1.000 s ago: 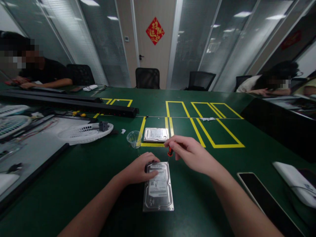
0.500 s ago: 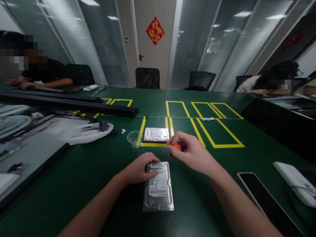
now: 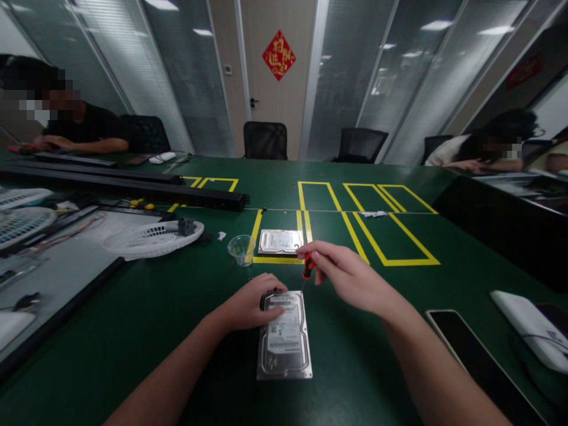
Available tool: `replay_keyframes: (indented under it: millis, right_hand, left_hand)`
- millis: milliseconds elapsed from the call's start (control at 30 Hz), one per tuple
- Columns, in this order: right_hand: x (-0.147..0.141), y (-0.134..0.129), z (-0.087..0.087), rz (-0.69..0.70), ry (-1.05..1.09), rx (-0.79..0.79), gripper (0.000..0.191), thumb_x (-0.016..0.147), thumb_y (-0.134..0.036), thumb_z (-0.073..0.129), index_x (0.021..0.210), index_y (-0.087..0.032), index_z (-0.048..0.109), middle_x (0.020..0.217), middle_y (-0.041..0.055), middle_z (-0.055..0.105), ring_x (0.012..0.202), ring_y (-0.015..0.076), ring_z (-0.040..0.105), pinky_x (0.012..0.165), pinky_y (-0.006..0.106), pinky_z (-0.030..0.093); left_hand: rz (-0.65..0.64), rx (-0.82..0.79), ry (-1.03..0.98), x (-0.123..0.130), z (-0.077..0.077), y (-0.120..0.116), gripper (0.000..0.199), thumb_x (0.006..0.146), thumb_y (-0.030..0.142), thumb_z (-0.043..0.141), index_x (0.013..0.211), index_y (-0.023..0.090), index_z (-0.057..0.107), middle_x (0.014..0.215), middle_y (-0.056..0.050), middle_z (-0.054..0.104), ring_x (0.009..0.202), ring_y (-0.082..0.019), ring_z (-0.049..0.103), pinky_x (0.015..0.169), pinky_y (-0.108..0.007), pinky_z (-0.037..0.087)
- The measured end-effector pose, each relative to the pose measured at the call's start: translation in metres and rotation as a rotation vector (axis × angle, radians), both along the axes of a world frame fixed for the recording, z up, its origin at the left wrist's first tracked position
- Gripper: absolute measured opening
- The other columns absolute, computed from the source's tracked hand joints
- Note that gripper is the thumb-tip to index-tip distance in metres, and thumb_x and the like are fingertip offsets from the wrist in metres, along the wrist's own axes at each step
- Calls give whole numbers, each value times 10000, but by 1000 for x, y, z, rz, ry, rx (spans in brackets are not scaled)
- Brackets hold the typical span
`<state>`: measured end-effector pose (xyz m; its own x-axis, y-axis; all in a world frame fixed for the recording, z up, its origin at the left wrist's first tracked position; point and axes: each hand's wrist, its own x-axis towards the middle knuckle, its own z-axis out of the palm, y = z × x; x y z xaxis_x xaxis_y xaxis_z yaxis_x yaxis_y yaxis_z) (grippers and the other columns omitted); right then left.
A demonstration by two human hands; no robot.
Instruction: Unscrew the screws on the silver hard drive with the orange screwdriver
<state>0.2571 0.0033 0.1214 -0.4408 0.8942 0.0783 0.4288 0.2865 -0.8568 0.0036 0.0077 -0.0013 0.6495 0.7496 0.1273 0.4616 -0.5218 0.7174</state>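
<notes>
A silver hard drive (image 3: 286,343) with a white label lies on the green table in front of me. My left hand (image 3: 255,305) grips its far left corner, thumb across the top and fingers at the far edge. In my right hand (image 3: 341,269) is a small red-and-black screwdriver (image 3: 307,267), pinched between thumb and fingers. Its thin shaft points down at the drive's far right corner; whether the tip sits in a screw is too small to tell. Just beyond, a second hard drive (image 3: 280,241) rests inside a yellow taped outline, beside a clear plastic cup (image 3: 242,249).
Left of me lie a grey panel (image 3: 89,260), a white racket-shaped frame (image 3: 151,238) and long black bars (image 3: 133,190). A phone (image 3: 483,361) and a white device (image 3: 532,328) are at the right. Two people sit at the table's far sides.
My right hand has shifted its hold on the screwdriver, the fingers turning so more of the handle shows. My left hand and the hard drive stay put.
</notes>
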Motion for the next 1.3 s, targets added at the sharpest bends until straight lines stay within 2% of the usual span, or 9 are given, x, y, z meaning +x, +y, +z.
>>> replay_keyframes:
  millis: [200,333,500,633,833,1000,1100,1200,1300]
  right_hand:
    - [2,3,-5,-54,-36,107,167,966,-364,635,965,-199,664,850,41,691,697,165,615,630,303,474]
    - [0,2,-7,-61,16,107,170,927,-316,682,851,-201,583,957,52,711,712,148,602,622,285,454]
    - [-3,0,-4,-11,39,131,79,975,-284,624,980,-205,632,938,30,699,768,153,614,680,287,463]
    - [-2,1,-2,39,-8,67,188,1013,-358,579,967,-201,671,875,23,676,754,155,613,662,284,457]
    - [2,-1,1,57,-13,-2,298,1090,-360,371,1124,-205,624,752,-1,620,690,148,629,678,291,482]
    - [0,0,-4,-9,-29,60,184,1008,-380,567,971,-207,619,858,29,681,709,154,624,635,290,463]
    - [-1,2,-8,-62,1,115,145,957,-329,637,900,-204,588,935,43,701,708,144,608,624,287,454]
    - [-3,2,-9,-79,41,141,74,958,-274,622,993,-217,590,1013,34,705,700,129,601,630,284,457]
    - [-3,2,-7,-51,48,163,116,990,-299,595,1070,-224,630,992,32,707,775,151,631,676,291,473]
  left_hand:
    - [0,-10,4,0,3,0,331,880,289,710,1203,241,654,1170,-64,645,1088,-246,601,952,-383,499]
    - [-1,-12,8,1,4,0,341,875,281,716,1208,240,652,1169,-63,642,1090,-245,600,957,-384,496]
    - [-4,1,6,0,2,0,341,875,280,717,1207,237,654,1167,-63,642,1083,-242,598,953,-377,494]
    - [-7,0,-4,0,2,0,340,877,284,716,1207,232,653,1165,-67,640,1079,-242,598,944,-370,495]
    - [-12,0,-2,1,2,0,330,876,280,716,1196,227,654,1142,-63,641,1058,-239,599,932,-368,495]
    - [-7,-4,3,0,2,1,344,880,293,719,1212,236,647,1168,-61,638,1083,-241,597,951,-372,492]
    - [-9,-13,10,0,2,1,347,883,299,718,1217,238,648,1174,-61,638,1086,-241,599,960,-378,492]
    - [-8,-19,7,0,3,1,346,888,301,712,1222,237,648,1179,-64,637,1092,-242,599,963,-380,493]
    - [-7,-19,1,0,3,0,344,885,298,711,1218,236,649,1176,-64,639,1095,-243,599,961,-378,493]
